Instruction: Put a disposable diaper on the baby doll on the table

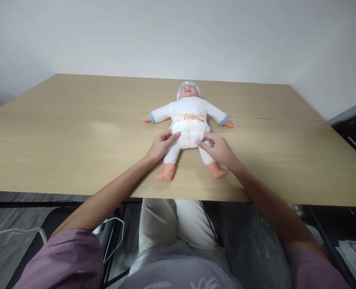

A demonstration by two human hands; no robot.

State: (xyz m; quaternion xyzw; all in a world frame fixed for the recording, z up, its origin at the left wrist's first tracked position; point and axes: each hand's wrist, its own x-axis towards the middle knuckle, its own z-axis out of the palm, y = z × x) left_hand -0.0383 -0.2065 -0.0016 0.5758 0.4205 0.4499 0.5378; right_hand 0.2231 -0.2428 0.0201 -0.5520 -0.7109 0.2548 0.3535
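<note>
A baby doll (187, 108) in white clothes and a white cap lies on its back on the wooden table (75, 136), arms spread, feet toward me. It wears a white diaper (190, 130) with a printed band at the waist. My left hand (161, 146) rests at the doll's right hip, fingers together and pointing at the diaper's lower edge. My right hand (217, 148) sits at the other hip, fingertips pinched on the diaper's edge by the leg opening.
The table's front edge runs just below the doll's feet. Under it are my light trousers (172, 224), a white cable (15, 232) on the floor at left and dark furniture (352, 132) at right. A white wall stands behind.
</note>
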